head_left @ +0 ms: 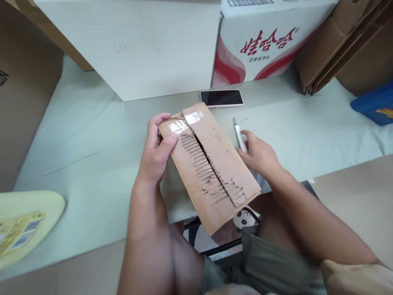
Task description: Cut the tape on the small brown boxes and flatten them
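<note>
My left hand (158, 149) grips a brown cardboard box (196, 159) by its upper left corner, thumb on the top face and fingers round the far edge. The box is held tilted over the edge of the cloth-covered surface. A dark slit runs down the middle of its top, with torn paper and bare corrugation beside it. Shiny clear tape sticks to its far end. To the right of the box, my right hand (259, 153) has thumb and forefinger closed on a pale utility knife (241, 137), whose tip points away from me.
A phone (221, 98) lies just beyond the box. Behind stand a large white box (147, 49), a red-and-white carton (260, 45) and folded cardboard (331, 45). A yellow-green container (33, 221) is at left, a blue object (374, 104) at right. Pale green cloth (92, 135) covers the surface.
</note>
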The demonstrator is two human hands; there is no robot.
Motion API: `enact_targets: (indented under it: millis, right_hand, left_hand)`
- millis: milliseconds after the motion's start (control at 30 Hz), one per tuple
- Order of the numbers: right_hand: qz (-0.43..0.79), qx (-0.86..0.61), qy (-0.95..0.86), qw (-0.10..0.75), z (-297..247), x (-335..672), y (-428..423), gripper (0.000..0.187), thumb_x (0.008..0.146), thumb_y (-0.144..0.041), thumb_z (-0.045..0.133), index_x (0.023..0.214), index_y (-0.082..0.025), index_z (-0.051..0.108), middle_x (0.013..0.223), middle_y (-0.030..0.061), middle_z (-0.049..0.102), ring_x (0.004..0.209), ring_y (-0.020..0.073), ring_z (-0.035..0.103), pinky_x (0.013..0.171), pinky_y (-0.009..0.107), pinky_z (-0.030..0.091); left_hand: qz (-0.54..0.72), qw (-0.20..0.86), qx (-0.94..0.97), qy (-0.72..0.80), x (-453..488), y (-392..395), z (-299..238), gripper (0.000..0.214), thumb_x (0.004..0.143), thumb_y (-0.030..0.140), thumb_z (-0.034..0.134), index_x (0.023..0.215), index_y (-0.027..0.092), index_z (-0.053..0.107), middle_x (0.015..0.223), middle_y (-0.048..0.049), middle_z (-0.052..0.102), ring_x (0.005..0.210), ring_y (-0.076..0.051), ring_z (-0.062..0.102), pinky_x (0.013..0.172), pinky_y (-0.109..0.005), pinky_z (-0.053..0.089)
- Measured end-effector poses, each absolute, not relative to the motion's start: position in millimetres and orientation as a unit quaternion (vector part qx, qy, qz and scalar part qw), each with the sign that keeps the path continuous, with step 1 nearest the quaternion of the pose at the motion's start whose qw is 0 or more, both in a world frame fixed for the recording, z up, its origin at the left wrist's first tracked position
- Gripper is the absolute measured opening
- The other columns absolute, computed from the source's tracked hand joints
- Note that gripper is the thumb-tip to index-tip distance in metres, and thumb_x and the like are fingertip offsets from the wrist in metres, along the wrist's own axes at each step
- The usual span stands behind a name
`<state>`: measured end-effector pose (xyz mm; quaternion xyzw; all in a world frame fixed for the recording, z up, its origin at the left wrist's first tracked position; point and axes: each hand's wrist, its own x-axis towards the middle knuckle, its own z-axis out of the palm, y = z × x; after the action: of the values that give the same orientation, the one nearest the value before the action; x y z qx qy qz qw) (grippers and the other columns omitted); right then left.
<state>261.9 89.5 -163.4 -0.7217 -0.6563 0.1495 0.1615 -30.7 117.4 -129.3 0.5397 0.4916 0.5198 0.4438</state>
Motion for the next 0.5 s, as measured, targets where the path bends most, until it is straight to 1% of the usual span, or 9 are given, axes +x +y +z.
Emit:
enact_targets:
  millis: [67, 133, 200, 267, 333, 400, 433, 500]
  right_hand:
    - [0.165, -0.724, -0.652, 0.155, -164.8, 263.8, 91.8, 0.066, 0.084, -0.04, 0.061, 0.145, -0.015, 0.058, 0.094, 0.014, 0.076, 0.076, 0.0303, 0.066, 0.07, 0.043, 0.052]
    - [0.197, -0.724, -0.632, 0.194, -164.1, 262.1, 92.9, 0.06, 0.086, -0.04, 0.059, 0.141, -0.016, 0.059, 0.085, 0.0094, 0.073, 0.069, 0.0263, 0.062, 0.066, 0.04, 0.05]
    - [0.243, -0.706, -0.609, 0.267, -159.9, 257.9, 92.4, 0.051, 0.091, -0.041, 0.054, 0.138, -0.019, 0.058, 0.077, 0.0036, 0.068, 0.063, 0.0225, 0.06, 0.063, 0.038, 0.049]
    - [0.29, -0.662, -0.586, 0.366, -149.0, 252.1, 88.5, 0.042, 0.098, -0.04, 0.047, 0.135, -0.024, 0.055, 0.069, -0.0022, 0.061, 0.055, 0.0182, 0.055, 0.057, 0.034, 0.047]
    - [0.318, -0.597, -0.575, 0.46, -129.4, 245.0, 79.2, 0.03, 0.103, -0.041, 0.043, 0.126, -0.027, 0.056, 0.067, -0.0042, 0.058, 0.049, 0.0146, 0.051, 0.051, 0.03, 0.044]
    - [0.325, -0.537, -0.59, 0.508, -103.1, 236.1, 64.9, 0.024, 0.105, -0.043, 0.048, 0.119, -0.028, 0.061, 0.07, -0.0024, 0.061, 0.051, 0.0135, 0.053, 0.05, 0.029, 0.044]
    - [0.326, -0.516, -0.608, 0.508, -89.5, 230.9, 57.1, 0.024, 0.103, -0.044, 0.056, 0.12, -0.028, 0.062, 0.075, -0.0009, 0.064, 0.054, 0.0141, 0.056, 0.051, 0.029, 0.046]
    - [0.334, -0.479, -0.65, 0.486, -66.4, 219.0, 43.5, 0.035, 0.096, -0.043, 0.072, 0.127, -0.029, 0.064, 0.082, 0.0011, 0.068, 0.061, 0.016, 0.061, 0.051, 0.03, 0.048]
  left_hand:
    - [0.52, 0.447, 0.538, 0.49, -30.9, 117.4, -129.1, 0.048, 0.08, 0.05, 0.074, 0.123, 0.034, 0.061, 0.112, -0.0068, 0.067, 0.097, -0.025, 0.068, 0.084, -0.038, 0.061]
    - [0.522, 0.449, 0.538, 0.486, -31.1, 117.6, -129.5, 0.048, 0.081, 0.049, 0.074, 0.124, 0.034, 0.061, 0.111, -0.0063, 0.067, 0.096, -0.025, 0.068, 0.084, -0.038, 0.06]
    - [0.523, 0.448, 0.54, 0.483, -31.0, 118.0, -130.3, 0.047, 0.081, 0.049, 0.074, 0.124, 0.034, 0.061, 0.11, -0.006, 0.067, 0.096, -0.025, 0.067, 0.084, -0.038, 0.059]
    - [0.524, 0.445, 0.543, 0.483, -30.5, 118.6, -131.0, 0.048, 0.081, 0.05, 0.074, 0.124, 0.033, 0.061, 0.108, -0.0059, 0.066, 0.095, -0.025, 0.067, 0.084, -0.038, 0.058]
    - [0.524, 0.442, 0.544, 0.483, -29.3, 119.0, -131.5, 0.048, 0.081, 0.051, 0.074, 0.123, 0.032, 0.061, 0.107, -0.0058, 0.066, 0.094, -0.025, 0.066, 0.084, -0.038, 0.058]
    - [0.525, 0.437, 0.548, 0.482, -27.8, 118.8, -131.3, 0.049, 0.082, 0.053, 0.074, 0.124, 0.032, 0.061, 0.104, -0.0054, 0.066, 0.093, -0.025, 0.066, 0.083, -0.039, 0.058]
    - [0.523, 0.436, 0.55, 0.482, -27.1, 118.4, -131.0, 0.049, 0.083, 0.054, 0.074, 0.124, 0.032, 0.061, 0.103, -0.0053, 0.066, 0.092, -0.025, 0.066, 0.082, -0.039, 0.058]
    - [0.521, 0.437, 0.554, 0.481, -26.2, 116.9, -129.5, 0.048, 0.086, 0.055, 0.071, 0.126, 0.031, 0.061, 0.104, -0.0057, 0.066, 0.094, -0.026, 0.067, 0.083, -0.04, 0.058]
